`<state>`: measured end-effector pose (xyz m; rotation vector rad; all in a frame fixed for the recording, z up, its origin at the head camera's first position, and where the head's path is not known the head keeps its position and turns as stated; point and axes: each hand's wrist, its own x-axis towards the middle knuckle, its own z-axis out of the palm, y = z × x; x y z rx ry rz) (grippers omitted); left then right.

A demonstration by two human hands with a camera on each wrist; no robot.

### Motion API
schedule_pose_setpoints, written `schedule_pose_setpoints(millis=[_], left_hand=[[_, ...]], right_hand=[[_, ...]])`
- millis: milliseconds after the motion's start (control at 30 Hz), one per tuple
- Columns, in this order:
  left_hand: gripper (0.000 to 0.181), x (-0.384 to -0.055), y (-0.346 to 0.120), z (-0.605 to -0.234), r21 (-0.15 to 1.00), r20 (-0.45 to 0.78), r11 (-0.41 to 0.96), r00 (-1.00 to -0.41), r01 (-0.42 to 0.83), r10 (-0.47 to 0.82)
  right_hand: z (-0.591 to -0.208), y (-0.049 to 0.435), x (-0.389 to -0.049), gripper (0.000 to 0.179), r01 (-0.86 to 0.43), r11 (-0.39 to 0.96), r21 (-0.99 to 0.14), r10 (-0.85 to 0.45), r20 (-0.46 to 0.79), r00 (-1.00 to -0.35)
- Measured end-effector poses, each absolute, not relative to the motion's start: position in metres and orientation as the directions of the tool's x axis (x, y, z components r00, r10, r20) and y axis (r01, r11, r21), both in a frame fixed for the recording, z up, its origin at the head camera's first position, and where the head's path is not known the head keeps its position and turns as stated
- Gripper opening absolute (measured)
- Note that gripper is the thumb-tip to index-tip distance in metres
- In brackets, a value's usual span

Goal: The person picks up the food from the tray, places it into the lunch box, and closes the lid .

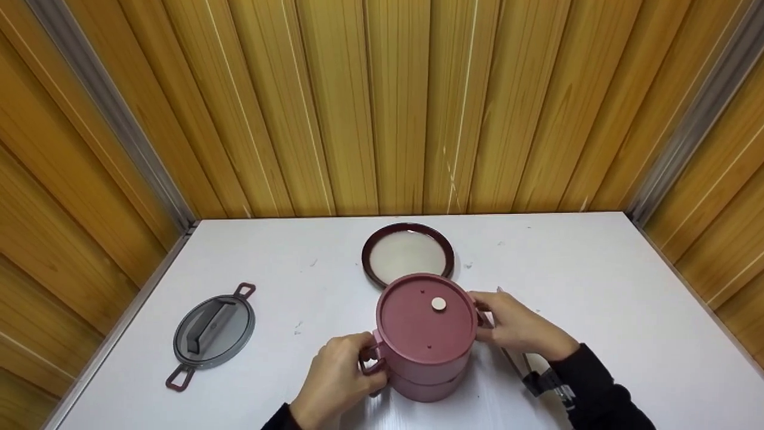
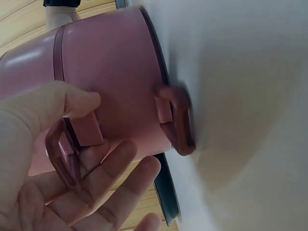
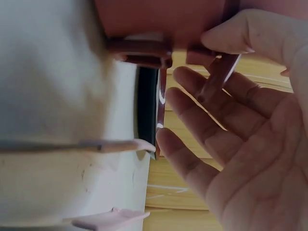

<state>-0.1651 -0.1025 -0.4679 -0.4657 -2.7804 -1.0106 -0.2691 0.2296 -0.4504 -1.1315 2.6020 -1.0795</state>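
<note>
A pink two-tier pot (image 1: 427,334) with a flat pink lid and a small white knob stands on the white table. My left hand (image 1: 343,373) grips the dark red upper handle at its left side. In the left wrist view the thumb presses by the pink tab (image 2: 87,129), and fingers lie behind the handle loop (image 2: 62,156). On the opposite side my right hand (image 1: 516,322) holds the other upper handle (image 3: 219,77), thumb against the wall, remaining fingers loosely bent. A lower handle (image 2: 180,120) sits beneath, untouched. The pot's inside is hidden.
Behind the pot lies a cream plate (image 1: 409,254) with a dark red rim. A grey lid (image 1: 224,340) with a bar grip and two red loops is at the left. Slim utensil-like things (image 3: 115,146) lie near my right forearm, partly hidden. Wood-patterned walls (image 1: 394,119) enclose the table.
</note>
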Motion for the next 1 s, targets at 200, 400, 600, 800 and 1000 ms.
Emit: schedule_pose_setpoints(millis=[200,400,600,800,1000], left_hand=[[0.023,-0.169,-0.104,-0.466,0.594,0.250,0.726,-0.938,0.346,0.241],[0.022,-0.180,-0.118,-0.461,0.621,0.213,0.700,-0.935,0.354,0.284],[0.019,-0.200,-0.135,-0.456,0.646,0.162,0.670,-0.923,0.366,0.348],[0.019,-0.212,-0.142,-0.455,0.664,0.138,0.643,-0.907,0.382,0.397],[0.022,-0.214,-0.141,-0.454,0.670,0.148,0.626,-0.898,0.400,0.415]], right_hand=[[-0.451,0.235,-0.268,0.035,-0.582,0.495,-0.645,-0.672,0.140,-0.727],[-0.446,0.233,-0.263,0.036,-0.589,0.498,-0.636,-0.690,0.120,-0.713],[-0.440,0.226,-0.255,0.029,-0.583,0.494,-0.646,-0.715,0.080,-0.694],[-0.440,0.224,-0.250,0.029,-0.573,0.498,-0.651,-0.719,0.059,-0.692],[-0.434,0.234,-0.246,0.031,-0.548,0.525,-0.651,-0.707,0.025,-0.707]])
